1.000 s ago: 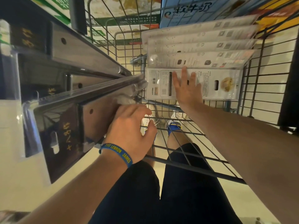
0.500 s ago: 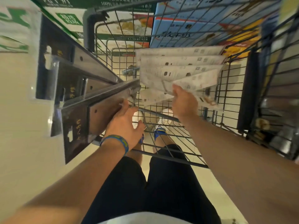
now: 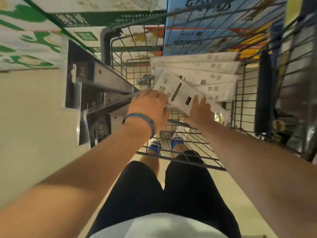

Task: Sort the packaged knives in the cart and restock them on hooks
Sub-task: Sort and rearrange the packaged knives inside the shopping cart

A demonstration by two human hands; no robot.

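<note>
Right hand (image 3: 199, 109) rests straight-fingered on tilted knife package (image 3: 178, 90); left hand (image 3: 151, 105) grip unclear.

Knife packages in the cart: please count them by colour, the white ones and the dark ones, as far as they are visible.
White packages: 5
Dark packages: 3 visible
Total: 8
</note>
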